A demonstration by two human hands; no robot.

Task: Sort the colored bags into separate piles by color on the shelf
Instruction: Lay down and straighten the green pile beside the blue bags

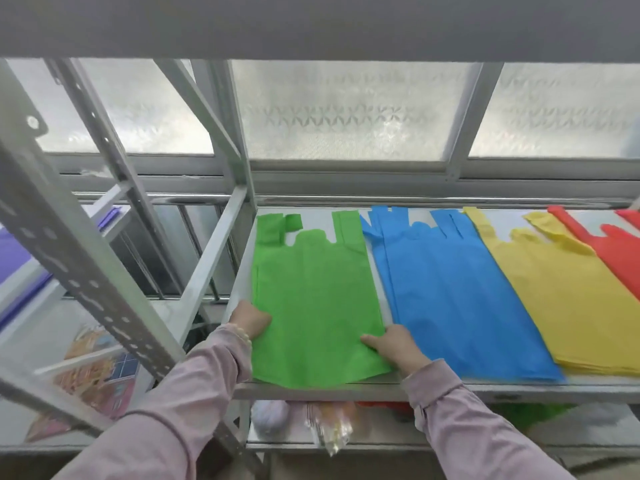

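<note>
Four flat piles of bags lie side by side on the metal shelf: green bags at the left, then blue bags, yellow bags and red bags at the far right. My left hand grips the green pile's left edge near the front. My right hand grips the same pile's front right corner, thumb on top. The green pile's front edge hangs slightly over the shelf lip.
A slotted metal upright crosses the left foreground. Frosted windows stand behind the shelf. Purple sheets lie on a neighbouring shelf at the left. Below, a lower shelf holds a pale ball, a clear packet and more coloured bags.
</note>
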